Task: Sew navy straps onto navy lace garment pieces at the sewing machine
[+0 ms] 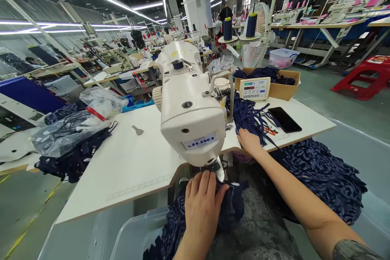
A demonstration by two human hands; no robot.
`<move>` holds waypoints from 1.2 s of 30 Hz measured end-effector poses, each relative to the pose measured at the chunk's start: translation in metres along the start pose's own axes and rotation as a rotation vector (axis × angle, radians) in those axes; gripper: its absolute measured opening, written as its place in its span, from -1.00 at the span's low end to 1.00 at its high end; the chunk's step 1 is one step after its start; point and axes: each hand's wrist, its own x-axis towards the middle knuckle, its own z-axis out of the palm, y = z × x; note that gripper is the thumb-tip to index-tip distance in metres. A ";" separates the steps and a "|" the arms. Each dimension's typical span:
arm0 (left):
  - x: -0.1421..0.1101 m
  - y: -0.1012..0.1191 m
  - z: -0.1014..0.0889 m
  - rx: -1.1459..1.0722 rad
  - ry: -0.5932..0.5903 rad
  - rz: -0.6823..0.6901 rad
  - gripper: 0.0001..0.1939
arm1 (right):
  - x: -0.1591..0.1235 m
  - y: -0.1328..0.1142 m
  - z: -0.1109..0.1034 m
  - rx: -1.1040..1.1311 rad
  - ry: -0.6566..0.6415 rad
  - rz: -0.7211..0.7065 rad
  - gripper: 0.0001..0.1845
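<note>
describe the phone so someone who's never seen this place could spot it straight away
Find the white sewing machine and follow its white tabletop to the part past the right hand. Near the front edge there, beside a heap of navy straps, lies the phone: a flat, glossy black rectangle, darker and smoother than the tangled straps.

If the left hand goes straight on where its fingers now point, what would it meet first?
The left hand would probably meet the white sewing-machine head marked JUKI; depth is unclear, so it might pass underneath.
</note>
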 end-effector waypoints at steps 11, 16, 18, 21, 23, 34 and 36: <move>-0.004 -0.002 -0.007 -0.310 -0.031 -0.010 -0.78 | -0.032 -0.026 -0.066 0.905 0.043 -0.165 -0.53; -0.003 -0.012 -0.007 -0.418 -0.067 -0.006 -0.74 | -0.087 -0.044 -0.068 1.325 -0.317 -0.053 -0.66; -0.004 -0.017 -0.007 -0.470 -0.090 -0.009 -0.74 | -0.103 -0.051 -0.056 1.205 -0.469 -0.054 -0.68; -0.007 -0.024 -0.004 -0.569 -0.097 -0.035 -0.75 | -0.114 -0.059 -0.038 0.998 -0.530 -0.135 -0.66; -0.008 -0.028 -0.003 -0.629 -0.094 -0.063 -0.75 | -0.114 -0.062 -0.030 0.891 -0.483 -0.203 -0.69; -0.003 -0.029 -0.007 -0.557 -0.150 0.001 -0.77 | -0.119 -0.068 -0.013 0.787 -0.365 -0.235 -0.83; -0.002 -0.028 -0.008 -0.530 -0.151 0.025 -0.76 | -0.120 -0.069 -0.012 0.768 -0.356 -0.223 -0.84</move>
